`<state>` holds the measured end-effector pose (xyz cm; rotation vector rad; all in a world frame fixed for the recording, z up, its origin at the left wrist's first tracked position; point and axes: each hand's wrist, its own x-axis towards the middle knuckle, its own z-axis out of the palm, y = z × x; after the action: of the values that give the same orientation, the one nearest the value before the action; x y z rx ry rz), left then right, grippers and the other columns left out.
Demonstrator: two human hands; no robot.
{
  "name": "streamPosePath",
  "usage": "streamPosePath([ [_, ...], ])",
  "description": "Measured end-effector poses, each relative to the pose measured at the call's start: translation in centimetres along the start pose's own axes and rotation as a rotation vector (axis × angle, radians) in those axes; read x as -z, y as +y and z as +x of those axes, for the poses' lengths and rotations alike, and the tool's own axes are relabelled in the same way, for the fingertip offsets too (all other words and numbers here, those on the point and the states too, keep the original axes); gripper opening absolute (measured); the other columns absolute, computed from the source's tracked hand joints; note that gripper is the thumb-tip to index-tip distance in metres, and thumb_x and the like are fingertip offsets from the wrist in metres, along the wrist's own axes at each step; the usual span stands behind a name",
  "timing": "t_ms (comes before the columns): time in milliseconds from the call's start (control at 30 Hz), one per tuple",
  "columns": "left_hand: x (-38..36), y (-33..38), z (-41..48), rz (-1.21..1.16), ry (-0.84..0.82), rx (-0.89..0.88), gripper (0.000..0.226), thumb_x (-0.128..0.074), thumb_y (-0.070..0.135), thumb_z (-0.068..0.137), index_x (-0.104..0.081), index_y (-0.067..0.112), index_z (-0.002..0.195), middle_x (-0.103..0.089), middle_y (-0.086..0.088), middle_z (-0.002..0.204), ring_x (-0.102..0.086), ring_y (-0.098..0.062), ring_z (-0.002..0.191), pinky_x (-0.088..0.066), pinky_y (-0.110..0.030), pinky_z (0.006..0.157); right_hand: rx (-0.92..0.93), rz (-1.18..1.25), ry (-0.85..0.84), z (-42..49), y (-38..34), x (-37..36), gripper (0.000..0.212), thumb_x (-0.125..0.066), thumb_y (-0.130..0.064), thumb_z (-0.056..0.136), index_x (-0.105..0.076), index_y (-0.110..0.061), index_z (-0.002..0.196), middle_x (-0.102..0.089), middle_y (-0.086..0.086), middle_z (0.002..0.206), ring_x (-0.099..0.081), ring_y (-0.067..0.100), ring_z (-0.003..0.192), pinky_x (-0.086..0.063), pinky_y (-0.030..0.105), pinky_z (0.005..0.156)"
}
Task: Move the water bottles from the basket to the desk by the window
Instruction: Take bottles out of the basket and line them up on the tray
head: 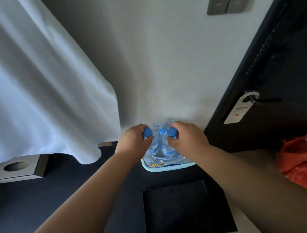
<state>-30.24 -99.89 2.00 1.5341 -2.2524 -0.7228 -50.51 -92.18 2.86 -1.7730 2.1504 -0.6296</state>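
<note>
The basket sits on the dark floor. Above it, the left hand grips one bottle by its neck and the right hand grips another bottle. More bottles stand behind. Likely the first lift; no desk is visible.

The basket stands on the counter, against the wall, with bottles upright in it. The left hand holds the left bottle and the right hand holds the right bottle, both by the neck. A third bottle stands between them. A cloth hangs left of the basket, and a tissue box sits further left. The door is to the right, with a tag on its handle. A flat bag lies before the basket, and a plastic bag lies to the right.
</note>
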Motion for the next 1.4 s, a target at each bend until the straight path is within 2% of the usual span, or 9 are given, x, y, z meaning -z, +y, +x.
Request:
streamPosePath([
  [167, 2.8, 2.3, -1.9, -0.028, 0.063, -0.043, 0.017, -0.074, 0.039, 0.085, -0.065, 0.036, 0.099, -0.064, 0.015, 0.076, -0.06, -0.004, 0.068, -0.045, -0.02, 0.057, 0.032, 0.025, 0.016, -1.2, -1.7, 1.6, 0.016, -0.07, -0.038, 0.084, -0.066, -0.026, 0.094, -0.066, -0.007, 0.079, -0.061, 0.02, 0.072, -0.051, 0.034, 0.062],
  [300, 2.7, 2.5, -2.8, -0.027, -0.005, 0.002, 0.014, -0.074, 0.038, 0.079, -0.071, 0.029, 0.089, -0.068, 0.01, 0.075, -0.064, -0.01, 0.07, -0.051, -0.025, 0.059, 0.018, 0.016, -0.006, -2.2, -1.8, 1.3, 0.018, -0.07, -0.038, 0.082, -0.063, -0.022, 0.08, -0.059, -0.005, 0.067, -0.053, 0.014, 0.06, -0.039, 0.028, 0.052],
  [467, -0.1, 0.4, -4.4, -0.02, -0.158, 0.081, 0.017, -0.071, 0.04, 0.076, -0.068, 0.025, 0.081, -0.068, 0.002, 0.072, -0.064, -0.018, 0.066, -0.051, -0.033, 0.055, -0.035, 0.038, -0.176, -4.2, -0.6, -1.2, 0.021, -0.071, -0.038, 0.08, -0.059, -0.021, 0.073, -0.058, -0.003, 0.066, -0.055, 0.014, 0.059, -0.041, 0.03, 0.051],
  [600, -3.6, -2.0, -6.3, -0.024, -0.286, 0.157, 0.016, -0.07, 0.042, 0.076, -0.063, 0.028, 0.074, -0.064, 0.006, 0.071, -0.058, -0.009, 0.061, -0.04, -0.023, 0.052, -0.091, 0.059, -0.31, -6.0, 0.7, -4.3, 0.02, -0.072, -0.038, 0.079, -0.063, -0.021, 0.075, -0.063, -0.002, 0.068, -0.062, 0.018, 0.065, -0.052, 0.038, 0.057],
  [833, -9.4, -5.5, -9.5, 0.002, -0.454, 0.286, 0.021, -0.067, 0.042, 0.077, -0.066, 0.022, 0.084, -0.065, 0.004, 0.082, -0.065, -0.019, 0.077, -0.049, -0.031, 0.062, -0.229, 0.063, -0.502, -8.4, 2.9, -10.2, 0.022, -0.075, -0.042, 0.076, -0.069, -0.021, 0.08, -0.068, -0.005, 0.076, -0.065, 0.014, 0.071, -0.058, 0.037, 0.065],
  [1000, -13.6, -8.3, -11.5, 0.031, -0.497, 0.399, 0.02, -0.067, 0.041, 0.084, -0.064, 0.022, 0.089, -0.063, 0.004, 0.084, -0.061, -0.016, 0.074, -0.045, -0.027, 0.057, -0.31, 0.065, -0.625, -9.9, 4.2, -14.6, 0.021, -0.074, -0.039, 0.075, -0.07, -0.02, 0.082, -0.069, -0.003, 0.077, -0.067, 0.017, 0.072, -0.06, 0.041, 0.066],
  [1167, -17.1, -10.4, -11.3, 0.017, -0.458, 0.543, 0.019, -0.065, 0.037, 0.086, -0.066, 0.019, 0.093, -0.065, 0.001, 0.085, -0.065, -0.02, 0.078, -0.047, -0.028, 0.059, -0.41, 0.083, -0.618, -10.2, 5.6, -18.7, 0.017, -0.071, -0.04, 0.075, -0.066, -0.024, 0.076, -0.066, -0.006, 0.067, -0.063, 0.01, 0.061, -0.042, 0.027, 0.05],
  [1300, -19.1, -11.4, -9.8, 0.031, -0.395, 0.594, 0.024, -0.066, 0.041, 0.085, -0.063, 0.019, 0.091, -0.065, 0.001, 0.084, -0.066, -0.023, 0.078, -0.048, -0.03, 0.063, -0.462, 0.061, -0.562, -9.1, 6.3, -21.2, 0.029, -0.069, -0.049, 0.08, -0.063, -0.022, 0.072, -0.064, -0.005, 0.066, -0.064, 0.014, 0.061, -0.043, 0.028, 0.05],
  [1400, -20.6, -12.2, -8.7, 0.071, -0.371, 0.622, 0.03, -0.067, 0.051, 0.086, -0.062, 0.022, 0.092, -0.065, 0.005, 0.084, -0.066, -0.022, 0.076, -0.048, -0.03, 0.062, -0.513, 0.034, -0.53, -8.0, 6.9, -23.0, 0.034, -0.066, -0.055, 0.086, -0.065, -0.022, 0.08, -0.066, -0.005, 0.074, -0.065, 0.018, 0.067, -0.04, 0.028, 0.051],
])
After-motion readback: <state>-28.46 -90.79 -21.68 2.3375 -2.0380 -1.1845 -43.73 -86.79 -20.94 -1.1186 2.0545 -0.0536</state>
